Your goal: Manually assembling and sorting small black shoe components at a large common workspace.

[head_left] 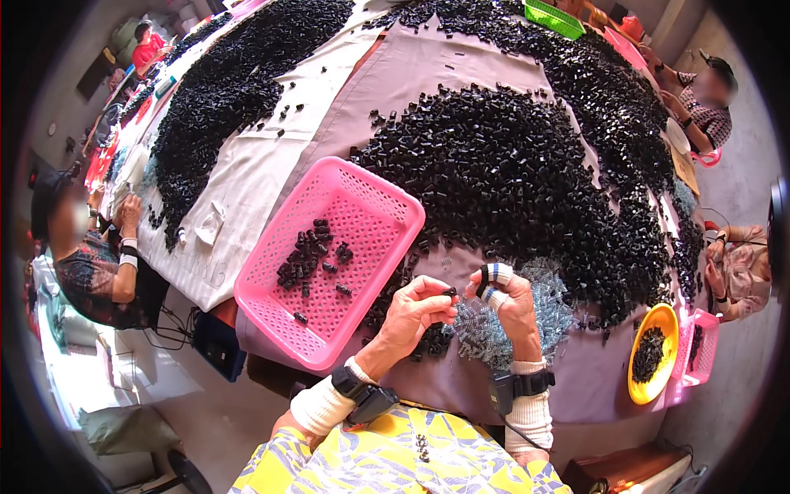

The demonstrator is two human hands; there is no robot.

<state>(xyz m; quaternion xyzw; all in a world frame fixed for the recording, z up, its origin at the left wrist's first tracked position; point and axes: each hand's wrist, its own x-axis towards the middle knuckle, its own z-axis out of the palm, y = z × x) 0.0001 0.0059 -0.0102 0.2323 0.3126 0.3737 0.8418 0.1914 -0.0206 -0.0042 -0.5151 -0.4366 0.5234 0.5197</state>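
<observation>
My left hand [411, 311] pinches a small black part [449, 291] between thumb and fingertips, above the near edge of the table. Close beside it, my right hand [512, 303] is closed, with striped wraps on its fingers; what it holds, if anything, is too small to make out. Under and around the right hand lies a heap of small clear, silvery pieces [555, 306]. A large pile of small black parts [485, 165] rises just beyond both hands. To the left, a pink perforated basket [332, 183] holds a loose cluster of black cylindrical parts [303, 257].
A yellow bowl [671, 329] of black pieces and a pink basket [705, 319] stand at the right edge. Another black heap [222, 90] covers the pale cloth at the far left. Co-workers sit around the table; a green basket [553, 18] lies at the back.
</observation>
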